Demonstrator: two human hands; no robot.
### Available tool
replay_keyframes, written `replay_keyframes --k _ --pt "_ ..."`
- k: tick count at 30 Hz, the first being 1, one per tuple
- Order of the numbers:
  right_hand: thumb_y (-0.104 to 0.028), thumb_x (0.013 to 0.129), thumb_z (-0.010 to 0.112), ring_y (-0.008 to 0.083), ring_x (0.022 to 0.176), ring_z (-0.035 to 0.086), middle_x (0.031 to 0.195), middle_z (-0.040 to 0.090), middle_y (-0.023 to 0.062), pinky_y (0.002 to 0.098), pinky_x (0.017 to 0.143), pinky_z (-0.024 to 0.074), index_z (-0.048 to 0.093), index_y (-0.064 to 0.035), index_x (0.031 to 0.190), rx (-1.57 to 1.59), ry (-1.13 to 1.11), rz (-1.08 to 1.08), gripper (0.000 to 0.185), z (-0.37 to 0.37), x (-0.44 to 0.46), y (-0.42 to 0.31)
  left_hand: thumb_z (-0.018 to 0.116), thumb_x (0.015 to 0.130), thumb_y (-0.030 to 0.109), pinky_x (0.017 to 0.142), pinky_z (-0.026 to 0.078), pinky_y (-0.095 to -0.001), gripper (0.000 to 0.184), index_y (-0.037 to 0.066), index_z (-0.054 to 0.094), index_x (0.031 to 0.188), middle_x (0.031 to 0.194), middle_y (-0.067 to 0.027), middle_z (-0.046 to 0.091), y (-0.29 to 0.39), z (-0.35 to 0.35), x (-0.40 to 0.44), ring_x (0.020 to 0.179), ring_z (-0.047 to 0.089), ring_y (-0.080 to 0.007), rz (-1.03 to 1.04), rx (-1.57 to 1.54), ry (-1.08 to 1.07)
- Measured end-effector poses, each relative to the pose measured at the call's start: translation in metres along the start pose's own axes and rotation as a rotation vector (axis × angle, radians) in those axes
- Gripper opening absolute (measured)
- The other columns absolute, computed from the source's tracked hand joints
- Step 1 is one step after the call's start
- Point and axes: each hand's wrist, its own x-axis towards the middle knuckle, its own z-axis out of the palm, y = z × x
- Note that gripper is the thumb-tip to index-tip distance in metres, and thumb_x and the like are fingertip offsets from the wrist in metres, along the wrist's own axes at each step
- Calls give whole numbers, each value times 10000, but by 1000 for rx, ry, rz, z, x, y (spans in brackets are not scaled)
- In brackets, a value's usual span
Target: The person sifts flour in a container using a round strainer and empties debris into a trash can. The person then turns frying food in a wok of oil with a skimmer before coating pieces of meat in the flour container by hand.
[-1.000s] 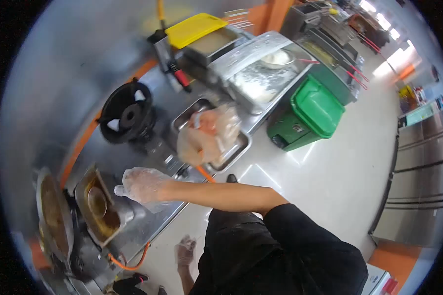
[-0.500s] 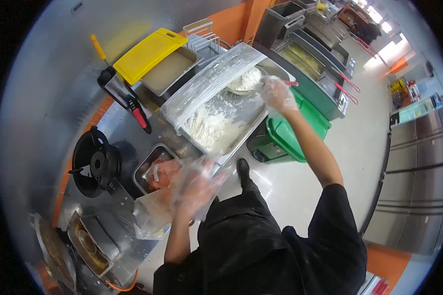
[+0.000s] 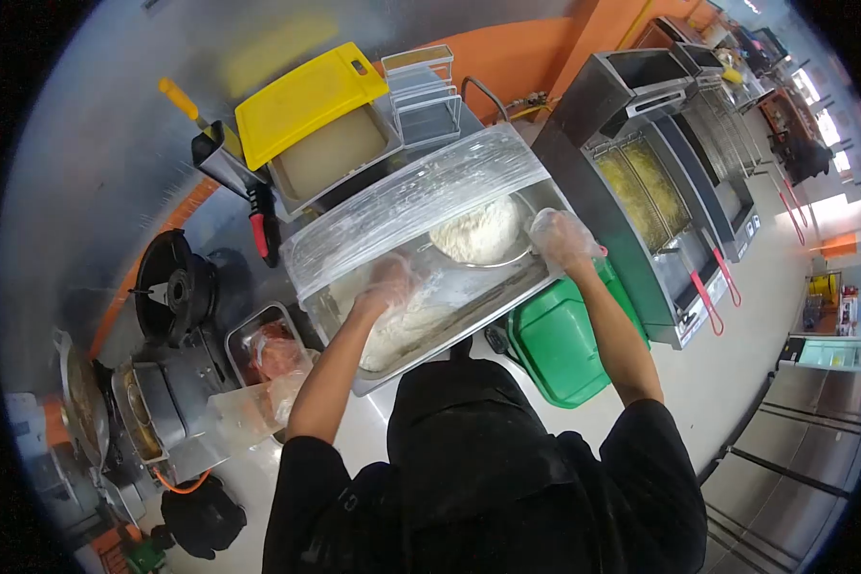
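A deep metal tray [image 3: 421,346] holds loose white flour [image 3: 392,335] under a partly folded-back sheet of plastic wrap [image 3: 416,206]. Inside it, on the right, rests a round metal-rimmed strainer [image 3: 529,256] heaped with flour [image 3: 475,232]. My right hand [image 3: 560,237], in a clear plastic glove, is closed at the strainer's right edge, where a bit of red handle [image 3: 602,251] sticks out. My left hand [image 3: 389,280], gloved too, reaches over the flour on the left side, touching or just above it. Its fingers are blurred and partly hidden.
Left of the tray sits a metal pan of raw meat [image 3: 270,352] with a plastic bag [image 3: 249,407]. Behind stand a pan of pale liquid [image 3: 330,158] and a yellow board [image 3: 306,100]. A green-lidded bin [image 3: 564,344] and fryers [image 3: 641,191] are on the right.
My left hand has moved from beside the meat pan and plastic bag into the flour tray. My right hand stays at the strainer. The camera view has shifted.
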Motion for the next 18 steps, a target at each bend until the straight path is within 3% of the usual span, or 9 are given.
replay_keyframes --k 1,2,4,5,8,10,12,15,18 --pt "-184 798 512 344 792 668 841 668 200 425 776 527 656 36 853 95 65 54 269 41 14 17 567 829 509 867 462 -445 663 -2 493 1246 1138 -262 576 11 -4 -6 1012 570 -411 5 -37 -150" --pt "-173 788 516 341 777 668 824 669 194 426 760 530 653 37 854 60 62 -51 259 41 15 22 557 837 511 850 471 -438 650 5 497 1240 1130 -250 583 32 -24 -24 992 576 -408 5 -33 -320" --pt "-152 768 525 333 749 668 789 670 180 428 728 537 645 37 856 -6 70 -264 241 20 17 13 490 892 465 810 468 -431 531 25 581 1174 1024 -245 614 37 -16 -54 904 603 -360 173 -32 -300" --pt "-229 802 493 352 812 656 867 668 205 430 775 516 672 -17 814 -14 -2 -48 277 -7 12 4 466 903 463 839 459 -429 526 44 560 1207 1057 -249 604 45 -21 -71 935 597 -363 161 19 -257" --pt "-213 824 471 350 776 654 812 662 211 426 770 512 670 -27 806 -73 -9 -198 273 -5 13 0 421 924 451 907 433 -429 515 72 526 1256 1127 -254 579 44 -5 -94 1014 574 -366 314 105 -9" --pt "-178 788 495 324 713 657 741 649 194 420 696 526 653 -23 782 -13 33 -250 221 15 25 9 431 923 434 969 372 -464 498 76 528 1256 1159 -237 572 47 -1 -102 1076 547 -356 373 117 51" --pt "-163 770 506 310 670 657 705 641 182 419 653 531 645 -27 764 -24 81 -319 194 35 41 16 474 911 409 1052 268 -534 470 78 544 1239 1187 -200 574 56 -5 -107 1153 509 -337 318 95 -38" --pt "-175 768 503 315 648 649 703 636 177 422 646 527 645 -41 747 -77 113 -419 196 37 53 15 400 949 368 933 420 -433 424 71 565 1202 1137 -225 587 66 -39 -119 1053 563 -355 -5 -121 -280" --pt "-189 771 496 331 648 644 694 634 175 426 660 523 639 -45 732 -66 108 -466 207 10 52 -5 418 949 313 929 421 -431 358 74 586 1157 1085 -211 608 30 -51 -122 1035 574 -341 -289 -272 -194"
